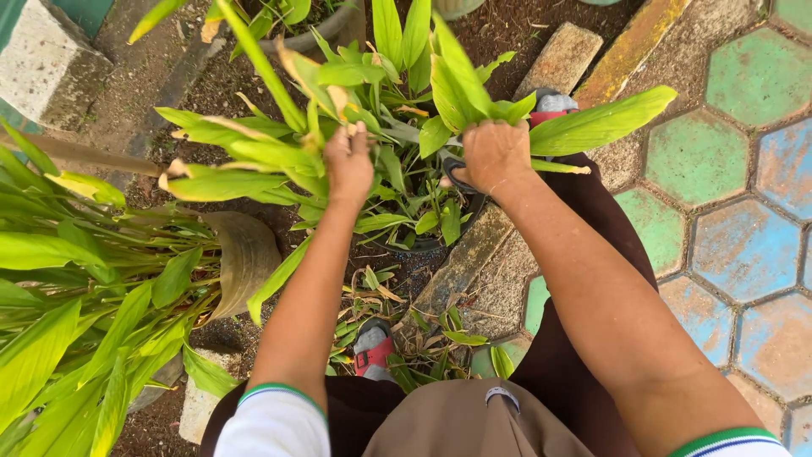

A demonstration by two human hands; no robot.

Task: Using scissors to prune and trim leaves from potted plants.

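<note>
Far out beyond the left hand's thumb side, a second leafy plant (59,338) spills broad green blades across the ground, and a tipped tan pot (245,254) lies beside it, just left of the left forearm.

The left hand (348,162) is closed, its fingers pinched around a leaf with a dry, yellowed tip (338,100) that rises just above the knuckles. That leaf belongs to the potted plant (381,76), whose long green blades fan out on every side of the hand.

Between the two hands, and a little nearer the body, sits the plant's dark pot (423,241), half hidden under foliage. Below it, a foot in a red sandal (372,347) stands among fallen leaf pieces on the soil.

The right hand (495,152) is closed in a fist around the dark handles of a pair of shears (457,176); the blades are hidden among the leaves, so I cannot tell what they meet. A wide green leaf (600,123) juts out past this hand's far side.

To the right of the right forearm lie painted hexagonal paving stones (727,203) in green, blue and worn orange.
</note>
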